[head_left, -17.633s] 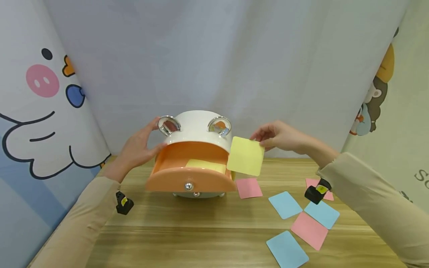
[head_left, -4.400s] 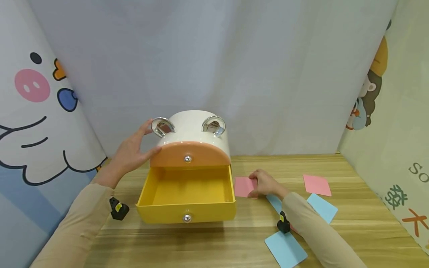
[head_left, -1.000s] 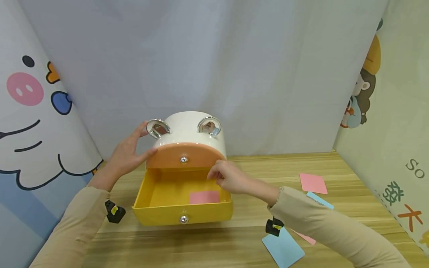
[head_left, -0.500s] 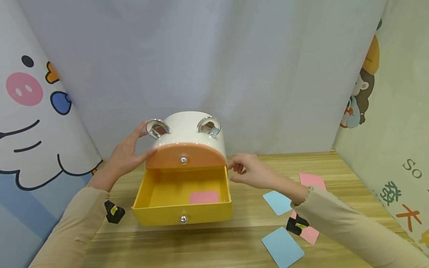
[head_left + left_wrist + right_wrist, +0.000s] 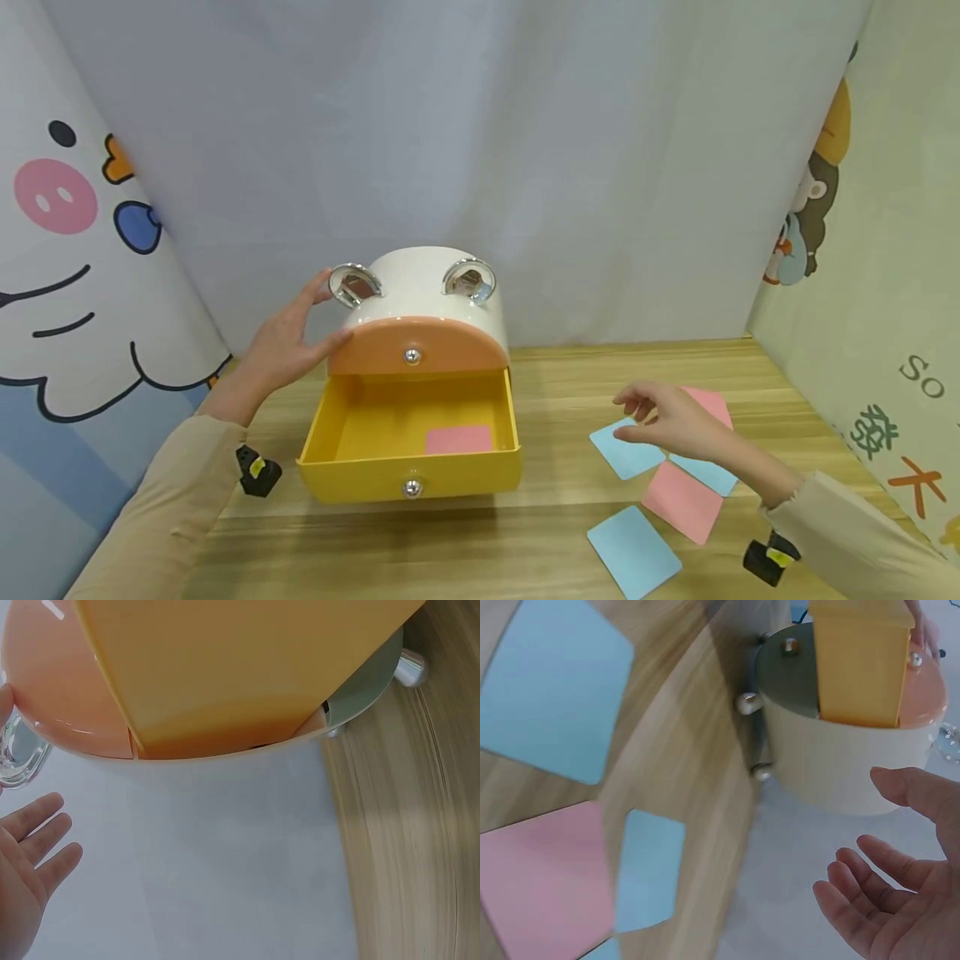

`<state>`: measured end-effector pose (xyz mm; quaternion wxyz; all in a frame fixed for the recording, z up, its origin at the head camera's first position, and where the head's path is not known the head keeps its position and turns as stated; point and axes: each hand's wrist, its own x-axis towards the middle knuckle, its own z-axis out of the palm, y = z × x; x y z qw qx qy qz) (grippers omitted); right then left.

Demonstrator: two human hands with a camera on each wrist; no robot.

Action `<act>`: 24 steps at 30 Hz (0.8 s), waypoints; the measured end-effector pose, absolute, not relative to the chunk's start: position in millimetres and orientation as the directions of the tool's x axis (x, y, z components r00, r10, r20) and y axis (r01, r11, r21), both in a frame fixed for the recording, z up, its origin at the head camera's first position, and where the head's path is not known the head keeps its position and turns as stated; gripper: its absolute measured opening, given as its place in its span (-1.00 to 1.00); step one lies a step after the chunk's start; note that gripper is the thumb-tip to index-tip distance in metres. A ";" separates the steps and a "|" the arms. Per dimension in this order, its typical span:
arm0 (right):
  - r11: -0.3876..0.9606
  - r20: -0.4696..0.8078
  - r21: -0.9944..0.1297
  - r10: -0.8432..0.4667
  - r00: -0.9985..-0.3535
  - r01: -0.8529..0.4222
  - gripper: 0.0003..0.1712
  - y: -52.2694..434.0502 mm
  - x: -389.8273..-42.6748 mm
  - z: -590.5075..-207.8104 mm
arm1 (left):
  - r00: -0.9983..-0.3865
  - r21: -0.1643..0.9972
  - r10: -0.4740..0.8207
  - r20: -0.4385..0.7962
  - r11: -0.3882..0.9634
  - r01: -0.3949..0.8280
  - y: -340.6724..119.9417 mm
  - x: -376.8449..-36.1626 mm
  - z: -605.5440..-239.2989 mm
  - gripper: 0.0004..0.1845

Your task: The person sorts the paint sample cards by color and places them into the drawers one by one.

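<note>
So in the head view we lost some fingertips of the left hand (image 5: 288, 342) behind the silver ear (image 5: 353, 286) around 9 o'clock. Toward 4 o'clock, the right hand (image 5: 667, 421) covered bits of a pink note (image 5: 712, 405) and a blue note (image 5: 711, 476), so we couldn't get their full outlines. The left wrist view chopped our yellow drawer (image 5: 232, 675) at 12, and the right wrist view cut the nearest blue note (image 5: 555, 690) at 10.
</note>
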<state>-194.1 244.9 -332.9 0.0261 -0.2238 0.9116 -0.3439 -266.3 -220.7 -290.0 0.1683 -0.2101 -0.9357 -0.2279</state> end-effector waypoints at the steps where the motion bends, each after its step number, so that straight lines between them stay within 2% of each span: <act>1: 0.677 0.103 -0.633 -0.407 -0.907 -0.376 -0.53 251.5 -192.7 -338.0 | -0.855 0.356 0.316 0.412 0.808 0.470 -220.8 -266.5 -290.1 -0.11; 9: 0.764 0.070 -0.594 -0.263 -0.962 -0.252 -0.38 293.6 -173.9 -384.9 | -0.852 0.353 0.315 0.418 0.808 0.471 -220.6 -266.4 -290.0 -0.11; 13: 0.797 0.000 -0.578 -0.214 -0.977 -0.175 -0.29 304.6 -163.5 -403.8 | -0.842 0.351 0.321 0.434 0.800 0.486 -220.1 -267.7 -290.7 -0.12; 17: 0.851 -0.043 -0.511 -0.167 -0.985 -0.122 -0.22 308.8 -155.8 -417.9 | -0.840 0.353 0.323 0.435 0.798 0.489 -220.2 -268.1 -291.2 -0.11; 24: 0.908 0.007 -0.388 -0.168 -0.986 -0.158 -0.15 310.3 -154.7 -432.2 | -0.845 0.353 0.313 0.433 0.804 0.479 -221.7 -269.5 -292.1 -0.11</act>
